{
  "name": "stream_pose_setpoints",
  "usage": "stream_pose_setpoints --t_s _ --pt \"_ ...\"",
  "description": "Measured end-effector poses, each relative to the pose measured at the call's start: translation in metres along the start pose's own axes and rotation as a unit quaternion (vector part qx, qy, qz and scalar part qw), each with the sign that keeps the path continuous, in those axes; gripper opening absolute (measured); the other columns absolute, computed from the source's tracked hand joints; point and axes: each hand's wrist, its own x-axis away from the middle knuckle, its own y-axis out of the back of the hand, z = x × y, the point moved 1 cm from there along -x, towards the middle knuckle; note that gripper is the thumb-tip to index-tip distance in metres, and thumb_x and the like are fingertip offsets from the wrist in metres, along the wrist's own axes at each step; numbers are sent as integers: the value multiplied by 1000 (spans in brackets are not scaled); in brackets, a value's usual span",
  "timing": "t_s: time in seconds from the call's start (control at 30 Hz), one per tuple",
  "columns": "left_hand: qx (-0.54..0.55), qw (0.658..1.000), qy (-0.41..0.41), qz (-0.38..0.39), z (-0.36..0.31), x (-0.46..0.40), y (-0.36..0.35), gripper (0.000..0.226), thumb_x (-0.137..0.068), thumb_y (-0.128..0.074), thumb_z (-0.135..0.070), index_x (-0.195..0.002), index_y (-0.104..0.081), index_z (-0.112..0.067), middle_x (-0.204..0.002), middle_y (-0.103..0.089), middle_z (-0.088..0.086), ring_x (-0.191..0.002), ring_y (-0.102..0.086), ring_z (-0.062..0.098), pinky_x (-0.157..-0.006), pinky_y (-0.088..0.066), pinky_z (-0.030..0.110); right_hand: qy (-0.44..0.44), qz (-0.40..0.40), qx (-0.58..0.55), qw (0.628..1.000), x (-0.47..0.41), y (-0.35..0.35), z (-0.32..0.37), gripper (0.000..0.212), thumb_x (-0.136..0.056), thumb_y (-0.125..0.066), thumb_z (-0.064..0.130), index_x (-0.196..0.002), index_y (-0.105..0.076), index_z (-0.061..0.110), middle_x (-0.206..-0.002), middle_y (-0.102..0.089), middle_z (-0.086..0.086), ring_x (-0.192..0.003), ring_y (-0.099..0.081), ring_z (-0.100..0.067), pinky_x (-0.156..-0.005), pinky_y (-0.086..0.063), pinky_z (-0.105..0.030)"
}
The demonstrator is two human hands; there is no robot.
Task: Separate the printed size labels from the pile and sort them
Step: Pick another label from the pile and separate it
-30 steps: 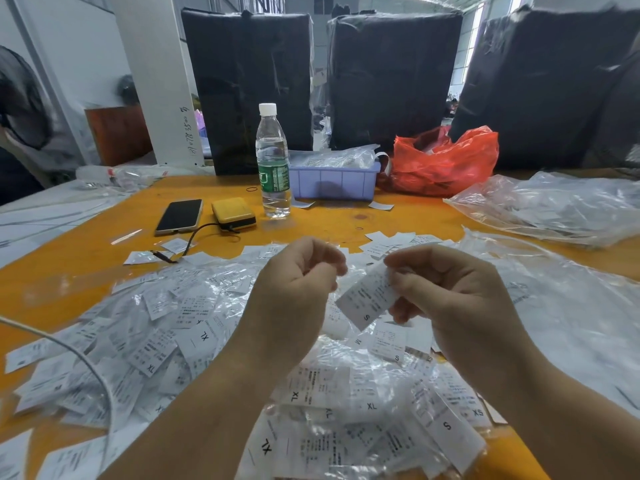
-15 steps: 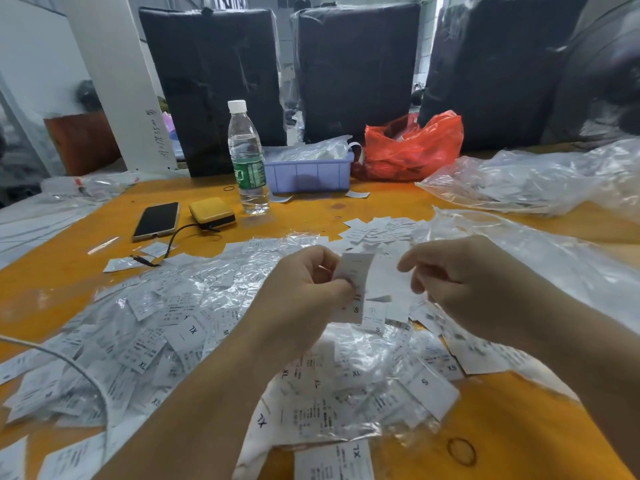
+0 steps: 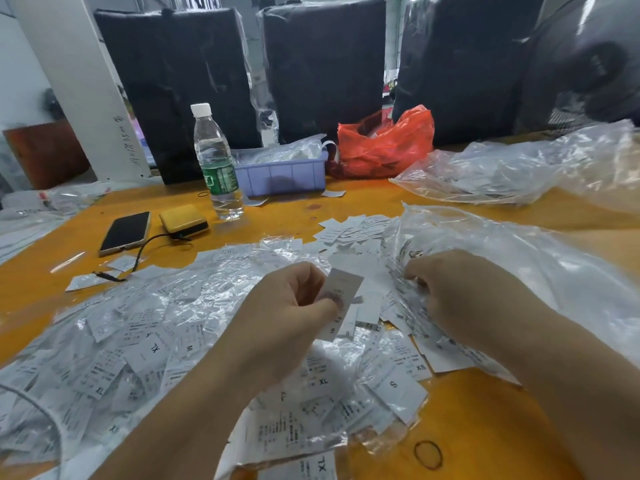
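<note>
A big pile of white printed size labels [image 3: 145, 344], mixed with clear plastic film, covers the orange table [image 3: 284, 220]. My left hand [image 3: 291, 306] pinches a small stack of S labels [image 3: 341, 306] upright above the pile. My right hand [image 3: 460, 299] reaches down with curled fingers into the labels and clear plastic at the right; its fingertips are hidden, so what it grips is unclear. A small group of loose labels [image 3: 353, 230] lies just beyond the hands.
A water bottle [image 3: 216, 161], a phone [image 3: 125, 232] and a yellow power bank [image 3: 183, 221] with its cable stand at the back left. Behind are a purple bin [image 3: 282, 174], a red bag [image 3: 384, 143], black wrapped bundles and clear bags [image 3: 512, 168]. A rubber band [image 3: 428, 454] lies near the front edge.
The label passed from my right hand to my left, which now holds it with others. My right hand moved right and down into the pile. The view has shifted right.
</note>
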Motion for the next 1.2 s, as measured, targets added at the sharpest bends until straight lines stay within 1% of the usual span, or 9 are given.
stream_pose_setpoints --t_s 0.1,0.2,0.33,0.5,0.8,0.97,1.03,1.13,1.2 --pt "-12 1000 0 3 2 0 -4 7 -88 -68 -24 -86 -66 -18 -88 -70 8 -83 -66 28 -76 -53 45 13 -15 -48 999 0 -3 5 38 -86 -50 -1 -112 -61 24 -92 -66 1 -78 -63 -20 -67 -56 -36" --pt "-11 1000 1 11 2 0 -5 12 -89 -68 -27 -85 -65 -17 -86 -68 11 -75 -64 28 -65 -48 34 18 -17 -58 998 1 -3 8 39 -88 -48 -2 -117 -57 24 -86 -62 0 -72 -60 -18 -60 -54 -33" --pt "-13 1000 -2 9 2 -1 -5 11 -89 -67 -28 -81 -64 -20 -84 -68 10 -67 -63 18 -62 -47 30 -11 -19 -3 1000 1 -2 3 38 -88 -49 8 -122 -54 25 -104 -59 4 -98 -54 -20 -67 -49 -31" --pt "-11 1000 -19 1 3 -1 -3 10 -90 -66 -28 -81 -64 -31 -80 -71 0 -77 -68 22 -71 -54 39 -71 48 36 996 1 -3 5 30 -88 -51 17 -118 -52 22 -91 -35 3 -81 -41 -21 -62 -42 -32" --pt "-25 999 -27 -14 -1 1 -1 12 -91 -66 -27 -82 -63 -35 -79 -71 -5 -77 -67 18 -75 -54 42 -36 12 -7 999 2 -6 9 39 -83 -49 5 -119 -53 19 -94 -37 4 -74 -45 -19 -62 -41 -26" --pt "-24 996 -57 -62 -4 2 2 6 -90 -67 -27 -86 -64 -31 -76 -71 -6 -71 -67 14 -63 -52 36 38 -138 -57 988 3 5 19 42 -69 -55 -19 -103 -64 5 -96 -54 -6 -68 -57 -25 -56 -54 -32" --pt "17 993 -63 -103 -7 2 5 19 -90 -67 -23 -99 -57 -36 -78 -73 -6 -69 -69 11 -59 -51 30 113 -220 -92 965 5 7 24 39 -66 -58 -25 -96 -66 1 -93 -57 -8 -69 -59 -26 -56 -56 -34" --pt "51 985 -64 -152 -7 4 6 43 -92 -65 -22 -115 -41 -48 -78 -72 0 -68 -69 19 -62 -57 43 199 -271 -162 928 10 4 36 35 -69 -63 -23 -95 -68 0 -95 -57 -7 -76 -59 -19 -62 -54 -28" --pt "46 984 -76 -154 -7 5 5 41 -94 -61 -20 -112 -44 -52 -77 -71 -3 -65 -67 18 -63 -57 46 221 -271 -215 912 13 3 44 32 -71 -64 -22 -95 -69 1 -96 -56 -6 -76 -57 -13 -66 -50 -22"
